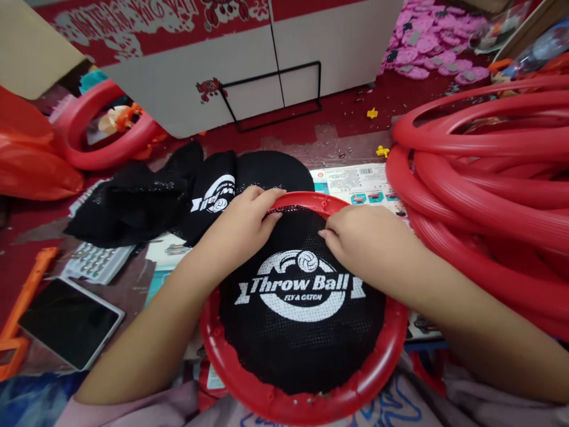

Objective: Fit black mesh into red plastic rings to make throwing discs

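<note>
In front of me a red plastic ring (249, 388) rests tilted toward my body. Inside it lies a round black mesh (284, 350) printed in white with "Throw Ball". My left hand (249, 222) grips the ring's far edge left of centre, thumb on the mesh and fingers over the rim. To the right of centre, my right hand (355, 231) is closed at the same far edge, fingertips pinching the mesh border against the rim. Small pegs show along the near part of the ring, where the mesh border meets it.
More black mesh pieces (273, 169) lie just beyond the ring. At right is a heap of red rings (484, 196). A phone (71, 323) lies at left beside a calculator (95, 261). A white and red carton (249, 59) stands behind, with pink parts (427, 41) at the back right.
</note>
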Motion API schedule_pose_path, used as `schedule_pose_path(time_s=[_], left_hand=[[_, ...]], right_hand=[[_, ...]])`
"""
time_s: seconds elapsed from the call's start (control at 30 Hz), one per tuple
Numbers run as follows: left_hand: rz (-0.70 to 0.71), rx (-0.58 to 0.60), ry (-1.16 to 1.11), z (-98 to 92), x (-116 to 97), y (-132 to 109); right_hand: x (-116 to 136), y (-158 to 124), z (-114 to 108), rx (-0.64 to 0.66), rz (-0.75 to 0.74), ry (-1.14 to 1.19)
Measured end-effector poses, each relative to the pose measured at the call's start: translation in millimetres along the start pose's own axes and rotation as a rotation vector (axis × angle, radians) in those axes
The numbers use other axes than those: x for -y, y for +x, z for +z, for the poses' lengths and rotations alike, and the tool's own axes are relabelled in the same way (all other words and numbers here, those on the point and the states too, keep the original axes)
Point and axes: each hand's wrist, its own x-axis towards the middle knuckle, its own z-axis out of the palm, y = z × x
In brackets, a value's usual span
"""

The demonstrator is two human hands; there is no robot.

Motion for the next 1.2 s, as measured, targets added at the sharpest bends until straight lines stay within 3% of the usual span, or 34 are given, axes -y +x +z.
schedule_pose_path(time_s=[0.1,0.23,0.37,0.47,0.57,0.73,0.93,1.2], left_hand=[[-0.052,0.061,0.112,-8.4,2.7,-5.8],[-0.006,0.07,0.155,-14.0,5.2,-9.6],[0.101,-0.008,-0.056,-3.3,3.1,-0.3],[0.201,0.007,-0.196,7.4,2.9,7.9],[0.223,0.019,-0.241,10.0,4.0,10.3],[0.187,0.061,-0.272,3.0,0.7,6.9],[0.102,0.004,-0.368,3.8,-5.5,3.4],[-0.046,0.005,-0.479,15.8,-2.7,5.8]], right_hand=[[3.8,1.7,9.3,0.025,-0.049,-0.032],[6.8,8.7,22.3,0.048,-0.058,-0.037],[7.1,15.0,28.4,0.009,-0.01,-0.042],[6.3,16.8,26.8,0.044,0.02,-0.027],[5.3,15.4,20.7,-0.003,0.034,0.03],[1.6,11.5,10.9,-0.073,0.029,0.191],[-6.5,15.9,16.6,-0.191,-0.092,0.433],[-12.7,23.2,27.2,-0.199,-0.257,0.265]])
